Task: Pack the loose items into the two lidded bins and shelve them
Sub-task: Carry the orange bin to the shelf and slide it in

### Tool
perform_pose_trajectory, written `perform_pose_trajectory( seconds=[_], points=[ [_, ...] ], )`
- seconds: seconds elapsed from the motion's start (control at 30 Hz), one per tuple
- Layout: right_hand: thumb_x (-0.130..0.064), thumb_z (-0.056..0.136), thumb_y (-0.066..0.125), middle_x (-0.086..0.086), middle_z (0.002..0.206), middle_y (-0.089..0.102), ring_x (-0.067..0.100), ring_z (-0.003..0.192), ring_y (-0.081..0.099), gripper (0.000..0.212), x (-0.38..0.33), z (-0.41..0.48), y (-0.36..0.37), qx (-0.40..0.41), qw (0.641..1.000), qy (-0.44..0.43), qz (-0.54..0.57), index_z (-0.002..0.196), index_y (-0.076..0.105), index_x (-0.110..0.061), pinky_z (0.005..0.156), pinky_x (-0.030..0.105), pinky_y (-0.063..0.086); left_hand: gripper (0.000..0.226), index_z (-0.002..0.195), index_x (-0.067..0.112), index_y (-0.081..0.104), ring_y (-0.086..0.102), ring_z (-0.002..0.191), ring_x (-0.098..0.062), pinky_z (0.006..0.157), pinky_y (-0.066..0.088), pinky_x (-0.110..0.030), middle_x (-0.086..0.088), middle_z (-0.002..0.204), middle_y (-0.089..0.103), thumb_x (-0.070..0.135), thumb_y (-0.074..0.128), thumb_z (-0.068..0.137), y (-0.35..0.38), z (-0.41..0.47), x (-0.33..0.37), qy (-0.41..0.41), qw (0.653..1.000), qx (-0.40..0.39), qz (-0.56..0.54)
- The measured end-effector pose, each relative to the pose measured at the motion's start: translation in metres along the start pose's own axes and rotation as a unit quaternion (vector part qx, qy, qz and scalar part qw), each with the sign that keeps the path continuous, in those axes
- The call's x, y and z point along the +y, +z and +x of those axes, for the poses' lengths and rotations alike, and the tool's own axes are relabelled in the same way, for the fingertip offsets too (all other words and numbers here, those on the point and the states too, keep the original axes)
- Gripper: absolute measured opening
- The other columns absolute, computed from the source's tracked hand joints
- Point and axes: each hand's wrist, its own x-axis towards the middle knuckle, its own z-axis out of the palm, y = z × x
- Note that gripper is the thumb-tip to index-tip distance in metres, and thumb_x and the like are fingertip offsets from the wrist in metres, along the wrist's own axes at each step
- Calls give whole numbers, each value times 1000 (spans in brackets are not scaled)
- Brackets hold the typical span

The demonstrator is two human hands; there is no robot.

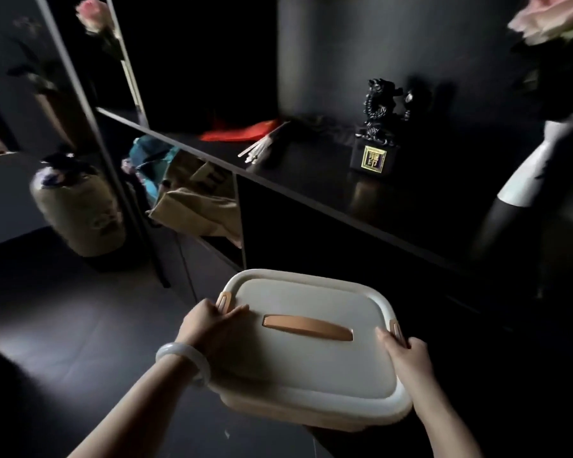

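Currently the lidded bin (311, 342) sits at 6 o'clock in view, held in front of the dark shelf unit (311, 180). Left hand (209, 322) grips its 9 o'clock end and right hand (407, 355) its 3 o'clock end, both beside the latches. Plastic looks rigid, smooth and likely slippery. Load unknown, so support both ends.

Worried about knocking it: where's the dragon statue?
Head view, upper right: the dragon statue stands on the dark shelf top, between the white sticks and the vase.
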Motion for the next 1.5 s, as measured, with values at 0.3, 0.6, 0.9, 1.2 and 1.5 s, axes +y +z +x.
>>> perform_pose_trajectory(
  seconds=[0.3, 0.6, 0.9, 1.2, 1.5],
  points=[
    [-29, 89, 67, 25, 113, 58, 33, 99, 57, 53, -24, 88, 46, 66, 995, 68, -14, 120, 50, 11, 78, 33, 39, 51, 72, 14, 52, 53, 66, -19, 54, 33, -30, 2, 69, 59, 63, 67, 77, 43, 140, 46, 64, 995, -55, 52],
    [-52, 87, 60, 16, 104, 66, 33, 95, 63, 53, -26, 124, 73, 174, 970, 136, -102, 106, 63, -3, 78, 34, 46, 40, 94, 10, 70, 66, 86, -31, 71, 49, -35, -13, 86, 71, 49, 66, 86, 92, 246, 83, 161, 963, -186, 107],
    [-57, 84, 59, 5, 87, 64, 26, 79, 62, 45, -29, 135, 92, 247, 951, 150, -112, 90, 62, -13, 68, 28, 44, 47, 129, 20, 62, 58, 114, -31, 89, 43, -31, -15, 125, 64, 51, 48, 96, 120, 295, 92, 196, 930, -261, 171],
    [-58, 89, 51, 14, 105, 65, 32, 92, 62, 52, -27, 131, 101, 262, 938, 160, -161, 108, 60, -10, 72, 31, 43, 43, 112, 19, 69, 62, 104, -29, 80, 41, -30, -16, 112, 68, 54, 52, 93, 117, 292, 83, 235, 923, -268, 146],
    [-53, 90, 54, 16, 142, 46, 37, 122, 50, 72, -18, 123, 118, 303, 935, 178, -40, 148, 32, -18, 95, 42, 43, 53, 98, -3, 63, 62, 92, -36, 80, 47, -41, -23, 95, 65, 47, 71, 83, 94, 272, 42, 217, 943, -251, 1]
  ],
)
